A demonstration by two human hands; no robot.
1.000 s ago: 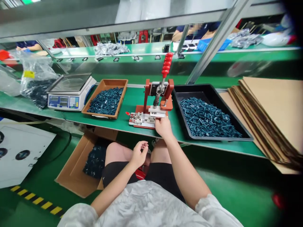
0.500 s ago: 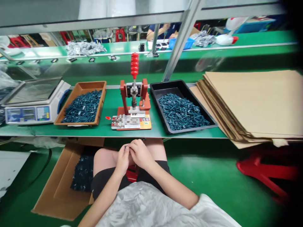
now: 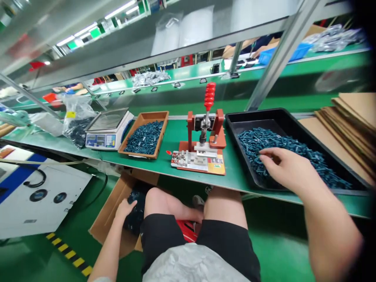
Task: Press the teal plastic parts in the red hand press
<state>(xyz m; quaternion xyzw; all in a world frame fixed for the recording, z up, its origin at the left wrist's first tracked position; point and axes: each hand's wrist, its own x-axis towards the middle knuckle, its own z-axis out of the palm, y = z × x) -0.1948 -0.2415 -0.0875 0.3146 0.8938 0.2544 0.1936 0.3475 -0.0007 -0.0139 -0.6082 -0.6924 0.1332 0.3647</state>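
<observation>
My left hand (image 3: 125,209) hangs low on the left, over the open cardboard box (image 3: 102,221) on the floor. Its thumb stands apart from the fingers, and dark blue pieces (image 3: 138,205) lie in the box beyond it. Over the black tray (image 3: 264,117) is my right hand (image 3: 288,168), thumb and forefinger curled tip to tip just above a heap of small, thin dark teal plastic parts (image 3: 258,141). Whatever lies between those fingertips is too small to make out. A hand press (image 3: 202,133) with a red ribbed handle stands on the bench between both trays.
An orange-brown tray (image 3: 164,129) of similar parts is left of the press, beside a weighing scale (image 3: 107,131). Stacked cardboard sheets (image 3: 352,133) lie at the right. A metal post (image 3: 273,70) rises behind the bench. A co-worker's arms (image 3: 261,49) show beyond.
My hands were together above my lap and have parted. The left has gone down to the cardboard box, the right out over the black tray. The view has swung left.
</observation>
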